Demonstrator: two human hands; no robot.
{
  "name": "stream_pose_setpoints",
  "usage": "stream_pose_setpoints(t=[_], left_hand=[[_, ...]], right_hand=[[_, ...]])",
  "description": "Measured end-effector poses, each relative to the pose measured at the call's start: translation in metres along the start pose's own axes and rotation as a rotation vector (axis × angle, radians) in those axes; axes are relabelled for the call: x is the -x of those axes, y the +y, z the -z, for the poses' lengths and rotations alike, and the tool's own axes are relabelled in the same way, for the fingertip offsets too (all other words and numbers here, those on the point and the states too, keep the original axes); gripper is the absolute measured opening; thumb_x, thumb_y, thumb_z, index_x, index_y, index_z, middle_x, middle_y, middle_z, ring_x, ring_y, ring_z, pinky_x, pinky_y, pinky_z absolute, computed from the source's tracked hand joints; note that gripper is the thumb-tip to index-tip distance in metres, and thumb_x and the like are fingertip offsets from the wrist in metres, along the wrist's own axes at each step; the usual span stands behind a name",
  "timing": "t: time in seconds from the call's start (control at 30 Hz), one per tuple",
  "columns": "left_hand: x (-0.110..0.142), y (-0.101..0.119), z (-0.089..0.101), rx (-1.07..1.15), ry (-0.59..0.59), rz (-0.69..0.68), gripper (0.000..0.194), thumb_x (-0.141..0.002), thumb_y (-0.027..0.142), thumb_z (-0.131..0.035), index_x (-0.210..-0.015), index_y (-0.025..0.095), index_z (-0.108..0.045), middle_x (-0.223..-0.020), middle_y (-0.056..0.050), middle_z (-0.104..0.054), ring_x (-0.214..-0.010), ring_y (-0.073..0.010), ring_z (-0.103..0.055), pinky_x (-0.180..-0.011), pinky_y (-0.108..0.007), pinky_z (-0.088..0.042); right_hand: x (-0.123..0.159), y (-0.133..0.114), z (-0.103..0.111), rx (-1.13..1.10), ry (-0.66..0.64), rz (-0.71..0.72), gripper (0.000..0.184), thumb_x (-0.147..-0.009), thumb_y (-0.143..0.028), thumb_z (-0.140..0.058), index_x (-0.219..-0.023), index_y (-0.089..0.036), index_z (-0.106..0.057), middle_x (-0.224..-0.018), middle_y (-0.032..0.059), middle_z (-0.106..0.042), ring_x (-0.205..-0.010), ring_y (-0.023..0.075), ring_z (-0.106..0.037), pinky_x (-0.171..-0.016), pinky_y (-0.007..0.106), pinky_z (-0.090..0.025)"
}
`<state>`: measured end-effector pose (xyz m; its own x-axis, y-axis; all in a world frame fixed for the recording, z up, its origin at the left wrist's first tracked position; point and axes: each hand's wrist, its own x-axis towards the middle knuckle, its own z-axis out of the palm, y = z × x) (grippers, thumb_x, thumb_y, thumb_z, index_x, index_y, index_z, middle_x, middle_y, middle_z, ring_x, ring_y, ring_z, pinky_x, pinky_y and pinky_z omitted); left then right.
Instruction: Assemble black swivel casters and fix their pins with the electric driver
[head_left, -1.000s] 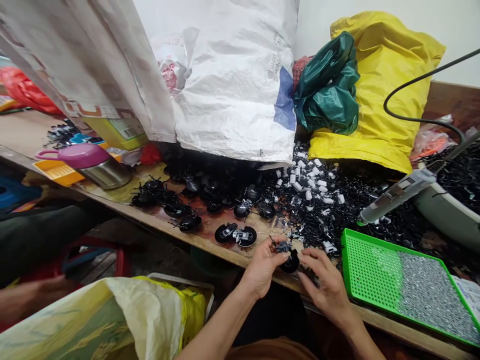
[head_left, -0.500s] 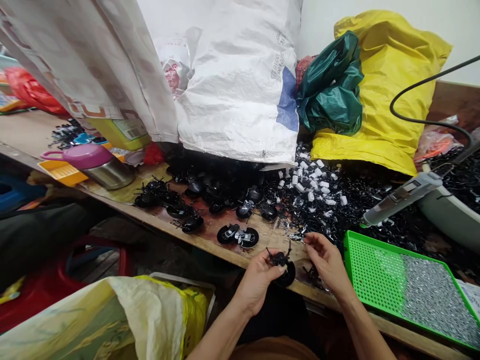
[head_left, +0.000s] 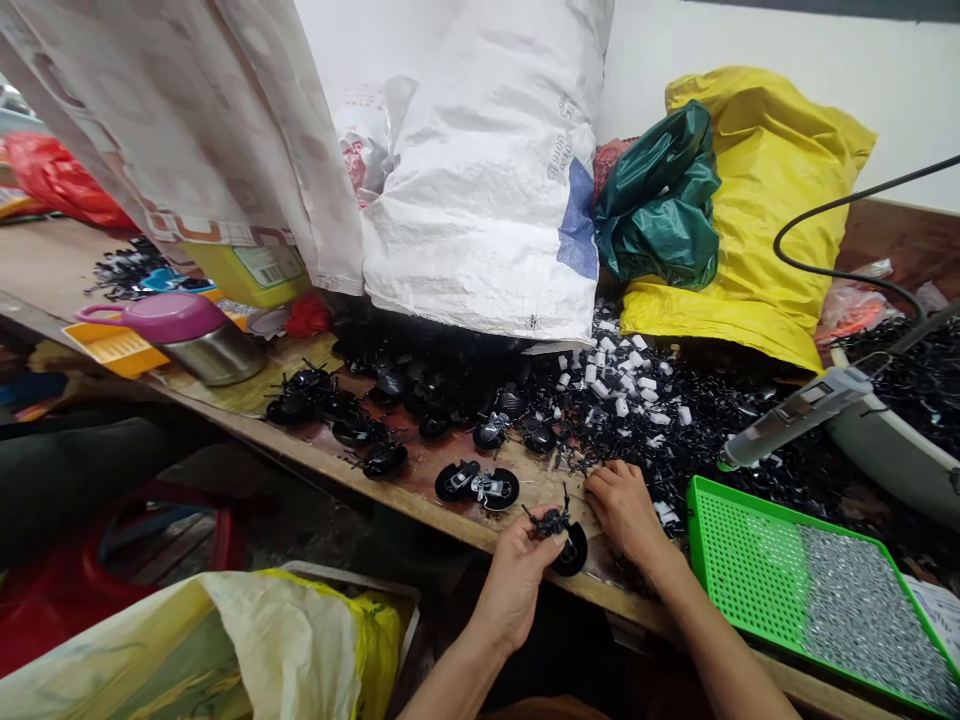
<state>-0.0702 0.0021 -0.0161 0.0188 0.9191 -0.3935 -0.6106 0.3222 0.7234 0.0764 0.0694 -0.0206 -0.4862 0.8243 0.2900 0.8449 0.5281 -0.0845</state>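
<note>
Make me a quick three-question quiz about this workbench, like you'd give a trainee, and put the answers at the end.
1. True or false: the left hand holds a small black wheeled part.

2. Multiple choice: which thing lies against the left side of the yellow sack?
A) a pink-lidded cup
B) a dark green plastic bag
C) an orange tray

3. Fill in the blank: seen from the person's side, the small silvery pieces are gathered in the ____ part of the green tray.

Key: 1 true; 2 B; 3 right.
</note>
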Motion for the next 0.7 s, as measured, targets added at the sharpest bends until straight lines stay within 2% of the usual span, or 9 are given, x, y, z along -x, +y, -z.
stream_pose_setpoints(t=[0.07, 0.17, 0.43, 0.57, 0.7], left_hand=[[0.0, 0.0, 0.001, 0.012, -0.004, 0.015, 0.028, -0.057, 0.015, -0.07, -0.083, 0.015, -0.061, -0.079, -0.001, -0.061, -0.075, -0.0108, -0.051, -0.071, -0.021, -0.037], [-0.001, 0.0, 0.001, 0.016, 0.003, 0.017, 0.029, -0.056, 0.016, -0.07, -0.084, 0.015, -0.061, -0.08, -0.001, -0.061, -0.076, -0.0114, -0.051, -0.072, -0.022, -0.037], [-0.004, 0.001, -0.001, -0.03, -0.01, -0.028, 0.029, -0.055, 0.012, -0.071, -0.082, 0.014, -0.062, -0.077, -0.001, -0.062, -0.072, -0.0116, -0.052, -0.07, -0.022, -0.038], [-0.005, 0.001, -0.004, -0.055, -0.048, -0.015, 0.024, -0.059, 0.014, -0.069, -0.082, 0.014, -0.062, -0.078, -0.002, -0.062, -0.073, -0.0119, -0.052, -0.07, -0.022, -0.038], [-0.006, 0.002, -0.004, -0.053, -0.04, -0.01, 0.021, -0.06, 0.014, -0.068, -0.08, 0.014, -0.063, -0.075, -0.001, -0.062, -0.071, -0.0107, -0.052, -0.069, -0.021, -0.038]], right_hand=[[0.002, 0.005, 0.004, 0.012, -0.003, -0.014, 0.009, -0.075, -0.017, -0.057, -0.067, -0.021, -0.055, -0.069, 0.0001, -0.059, -0.074, 0.0164, -0.045, -0.067, 0.028, -0.028], [-0.001, 0.009, 0.006, 0.044, 0.03, -0.11, 0.011, -0.078, -0.021, -0.054, -0.067, -0.019, -0.056, -0.07, 0.0024, -0.059, -0.074, 0.0175, -0.045, -0.067, 0.029, -0.026], [-0.025, 0.015, 0.002, 0.056, 0.109, -0.34, 0.015, -0.079, -0.024, -0.052, -0.07, -0.017, -0.061, -0.071, 0.0061, -0.062, -0.072, 0.0186, -0.049, -0.065, 0.029, -0.024], [-0.028, 0.02, 0.016, -0.013, 0.085, -0.3, 0.018, -0.081, -0.025, -0.05, -0.069, -0.021, -0.062, -0.07, 0.0011, -0.064, -0.071, 0.0151, -0.053, -0.064, 0.027, -0.025], [-0.01, 0.014, 0.032, -0.062, 0.097, -0.257, 0.015, -0.082, -0.019, -0.046, -0.081, -0.021, -0.061, -0.084, 0.0012, -0.064, -0.08, 0.0148, -0.053, -0.07, 0.026, -0.027]])
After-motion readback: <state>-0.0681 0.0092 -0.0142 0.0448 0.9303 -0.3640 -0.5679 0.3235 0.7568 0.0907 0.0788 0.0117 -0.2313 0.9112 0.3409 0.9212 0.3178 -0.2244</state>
